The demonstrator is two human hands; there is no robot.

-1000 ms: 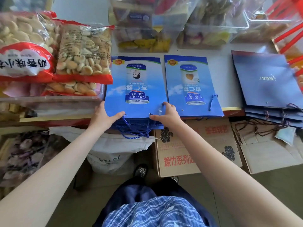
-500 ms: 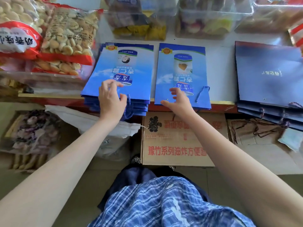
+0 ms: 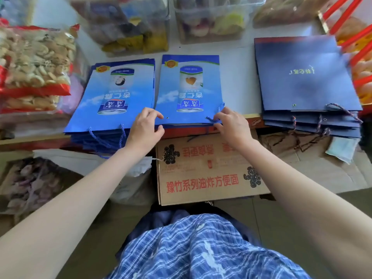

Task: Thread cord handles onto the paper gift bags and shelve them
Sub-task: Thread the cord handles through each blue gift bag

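Observation:
A light blue paper gift bag (image 3: 189,87) lies flat on the white shelf (image 3: 237,77), its open end toward me. My left hand (image 3: 145,127) pinches its near left corner, fingers on top beside an empty eyelet hole (image 3: 167,117), thumb under the edge. My right hand (image 3: 231,123) pinches a blue cord (image 3: 221,107) at the bag's near right corner. To the left sits a stack of the same blue bags (image 3: 114,97) with blue cord handles (image 3: 104,137) hanging over the shelf edge.
A stack of dark navy bags (image 3: 302,77) with twisted cords lies on the right. Snack packets (image 3: 34,69) crowd the left, clear plastic bins (image 3: 211,19) the back. Cardboard boxes (image 3: 205,170) stand on the floor under the shelf edge.
Both hands left the blue stack on the left and moved right to the single blue bag. They now hold its near corners, the right one at the cord.

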